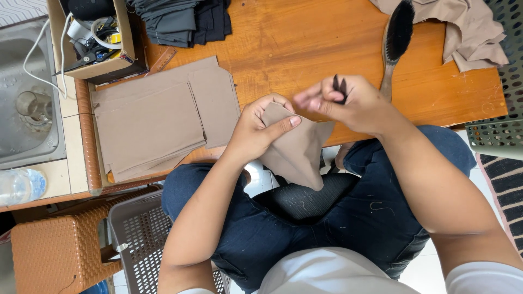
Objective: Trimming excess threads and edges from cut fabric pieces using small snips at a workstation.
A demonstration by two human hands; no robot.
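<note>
hands (256,130): 2 | brush (396,38): 1 | cardboard box (98,68): 1 | plastic bottle (20,185): 1 | fabric stacks (150,128): maybe 2

A piece of taupe-brown fabric (297,152) is pinched at its upper edge in the left hand (259,128), thumb laid across its face and fingers curled behind. From that grip it hangs down and to the right in a loose, roughly triangular fold, tapering to a point below the hand, over the lap. Its surface is plain and smooth, with one soft crease running down from the thumb. Its upper right corner reaches just under the right hand (343,103). That hand holds a small dark tool (340,87), slim and black, whose two thin tips poke up between the fingers; its kind cannot be told.
</note>
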